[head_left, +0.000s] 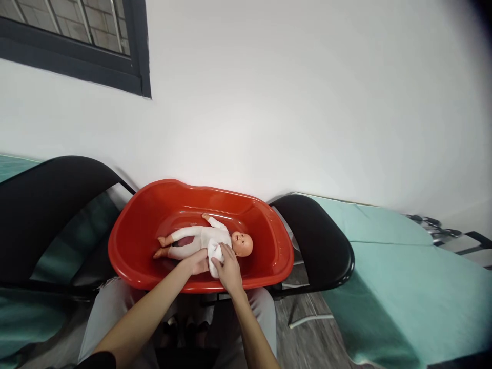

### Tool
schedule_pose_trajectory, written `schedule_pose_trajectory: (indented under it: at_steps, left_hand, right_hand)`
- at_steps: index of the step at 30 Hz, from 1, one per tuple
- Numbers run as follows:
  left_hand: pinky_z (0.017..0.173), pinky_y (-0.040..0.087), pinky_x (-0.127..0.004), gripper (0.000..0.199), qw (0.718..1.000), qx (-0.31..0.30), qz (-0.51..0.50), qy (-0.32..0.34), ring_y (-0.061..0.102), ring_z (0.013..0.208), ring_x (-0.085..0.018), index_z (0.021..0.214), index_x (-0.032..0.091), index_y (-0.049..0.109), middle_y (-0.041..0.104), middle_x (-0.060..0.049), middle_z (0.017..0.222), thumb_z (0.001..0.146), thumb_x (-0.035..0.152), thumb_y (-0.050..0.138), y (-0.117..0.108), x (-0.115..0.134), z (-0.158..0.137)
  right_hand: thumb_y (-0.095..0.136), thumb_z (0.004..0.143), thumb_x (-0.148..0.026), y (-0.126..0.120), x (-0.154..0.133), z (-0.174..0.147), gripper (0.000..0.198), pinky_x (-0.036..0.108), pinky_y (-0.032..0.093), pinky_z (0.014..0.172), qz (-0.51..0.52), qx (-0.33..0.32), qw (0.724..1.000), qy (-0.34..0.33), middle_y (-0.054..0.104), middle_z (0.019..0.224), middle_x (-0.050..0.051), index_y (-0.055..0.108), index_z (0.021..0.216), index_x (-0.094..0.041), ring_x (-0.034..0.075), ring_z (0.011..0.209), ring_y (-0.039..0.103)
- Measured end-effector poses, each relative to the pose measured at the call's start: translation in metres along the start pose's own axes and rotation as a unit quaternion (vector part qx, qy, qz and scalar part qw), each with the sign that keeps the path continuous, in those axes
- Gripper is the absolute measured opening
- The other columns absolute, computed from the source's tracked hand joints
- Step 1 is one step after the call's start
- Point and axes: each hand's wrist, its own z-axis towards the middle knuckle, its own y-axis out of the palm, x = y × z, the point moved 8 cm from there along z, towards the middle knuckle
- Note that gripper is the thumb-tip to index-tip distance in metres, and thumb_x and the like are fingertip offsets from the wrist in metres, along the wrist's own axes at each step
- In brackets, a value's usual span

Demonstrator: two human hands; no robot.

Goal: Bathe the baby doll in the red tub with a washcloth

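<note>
A baby doll with a white body and bare head, hands and feet lies on its back in a red baby bathtub. Its head points right and its feet left. Over the doll's near side, a bunched white cloth sits between my two hands. My right hand grips the cloth from the right, thumb and fingers bent around it. From the left, my left hand is closed at the cloth's edge, its fingertips partly hidden behind it. The doll's near arm is covered by the cloth and my hands.
Black chairs stand on the left and right of the tub. A green-covered bed extends at right. Behind the tub rises a white wall, with a barred window upper left. My legs are under the tub's near rim.
</note>
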Motion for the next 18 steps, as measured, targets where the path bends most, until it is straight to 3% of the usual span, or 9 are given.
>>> schedule_pose_trajectory:
  at_steps: [2, 4, 6, 8, 13, 15, 18]
  left_hand:
    - [0.096, 0.047, -0.049, 0.058, 0.998, -0.032, -0.055, -0.018, 0.066, 0.105, -0.03, 0.143, 0.028, 0.062, 0.074, -0.012, 0.118, 0.101, 0.061, 0.038, 0.002, 0.003, -0.003]
    - [0.093, 0.049, -0.048, 0.058, 0.987, -0.101, -0.122, -0.02, 0.067, 0.103, -0.029, 0.14, 0.028, 0.064, 0.075, -0.011, 0.113, 0.103, 0.058, 0.032, 0.01, 0.009, -0.006]
    - [0.093, 0.05, -0.05, 0.058, 0.966, -0.179, -0.187, -0.004, 0.068, 0.107, -0.032, 0.141, 0.024, 0.064, 0.075, -0.011, 0.109, 0.103, 0.054, 0.031, 0.02, 0.018, -0.008]
    - [0.094, 0.049, -0.052, 0.057, 0.954, -0.218, -0.206, 0.003, 0.067, 0.109, -0.034, 0.142, 0.022, 0.063, 0.075, -0.012, 0.109, 0.103, 0.051, 0.034, 0.025, 0.023, -0.01]
    - [0.093, 0.049, -0.049, 0.053, 0.98, -0.154, -0.103, -0.076, 0.068, 0.098, -0.028, 0.135, 0.031, 0.069, 0.075, -0.009, 0.114, 0.104, 0.054, 0.033, 0.014, 0.012, -0.009]
    - [0.092, 0.049, -0.046, 0.055, 0.971, -0.161, -0.149, -0.096, 0.068, 0.095, -0.026, 0.131, 0.03, 0.071, 0.075, -0.009, 0.113, 0.104, 0.057, 0.032, 0.014, 0.014, -0.012]
    - [0.091, 0.049, -0.043, 0.057, 0.931, -0.206, -0.287, -0.09, 0.068, 0.098, -0.026, 0.128, 0.024, 0.071, 0.075, -0.011, 0.114, 0.102, 0.058, 0.033, 0.021, 0.021, -0.016]
  right_hand:
    - [0.059, 0.094, -0.028, 0.002, 0.006, 0.003, 0.052, 0.039, 0.034, 0.125, 0.002, -0.001, 1.0, 0.022, 0.059, 0.151, 0.012, 0.06, 0.145, -0.015, 0.025, 0.146, 0.047]
    - [0.056, 0.095, -0.025, -0.001, 0.013, 0.003, 0.045, 0.037, 0.038, 0.122, 0.016, 0.024, 0.998, 0.057, 0.063, 0.146, 0.013, 0.066, 0.138, -0.015, 0.025, 0.14, 0.053]
    - [0.055, 0.095, -0.023, -0.007, 0.018, 0.0, 0.04, 0.034, 0.043, 0.116, 0.029, 0.053, 0.994, 0.095, 0.068, 0.139, 0.012, 0.07, 0.131, -0.015, 0.024, 0.132, 0.06]
    - [0.058, 0.093, -0.022, -0.013, 0.021, -0.004, 0.037, 0.032, 0.046, 0.11, 0.036, 0.075, 0.988, 0.127, 0.072, 0.13, 0.012, 0.073, 0.125, -0.015, 0.024, 0.123, 0.065]
    - [0.064, 0.087, -0.021, -0.026, 0.019, -0.015, 0.022, 0.029, 0.05, 0.096, 0.029, 0.125, 0.978, 0.167, 0.075, 0.109, 0.011, 0.077, 0.105, -0.016, 0.023, 0.1, 0.068]
    - [0.065, 0.087, -0.022, -0.027, 0.018, -0.016, 0.017, 0.028, 0.05, 0.091, 0.029, 0.132, 0.978, 0.161, 0.074, 0.104, 0.01, 0.077, 0.099, -0.017, 0.023, 0.095, 0.068]
    - [0.063, 0.089, -0.022, -0.021, 0.02, -0.014, 0.017, 0.029, 0.05, 0.088, 0.015, 0.115, 0.983, 0.144, 0.074, 0.099, 0.01, 0.076, 0.098, -0.017, 0.023, 0.093, 0.067]
